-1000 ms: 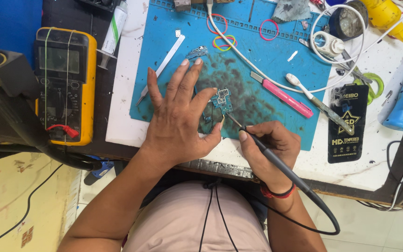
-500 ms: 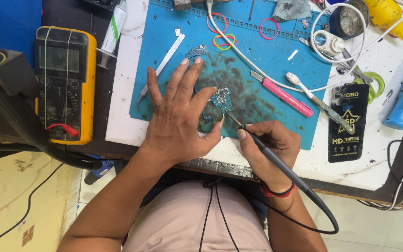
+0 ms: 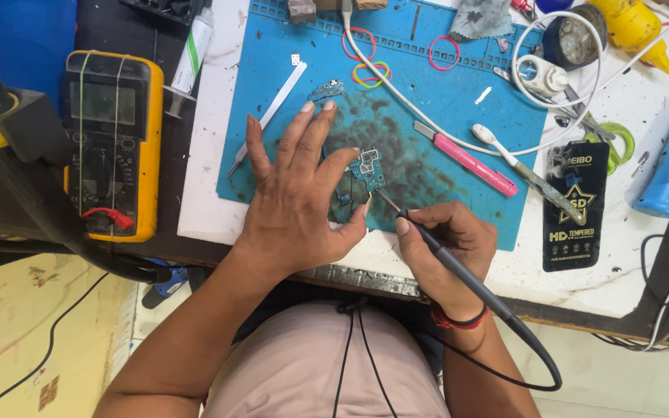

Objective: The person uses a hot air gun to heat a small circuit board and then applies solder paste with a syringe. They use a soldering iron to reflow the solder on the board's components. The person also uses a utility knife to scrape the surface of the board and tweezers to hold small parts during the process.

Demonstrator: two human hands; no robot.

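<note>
Right hand: grip closed pen-style round a soldering iron, tip on the board.
Left hand: flat, fingers spread, thumb pinning the board.
Board: small, blue, mid-mat; left part hidden under the palm.
Mat: blue, far edge cut off.
Cord: loops past the desk's near edge.

Two bare forearms are extended forward from the bottom edge. The left hand is laid flat, palm down, fingers spread, thumb angled right. The right hand is curled in a pen-like grip, wrist bent inward.
</note>
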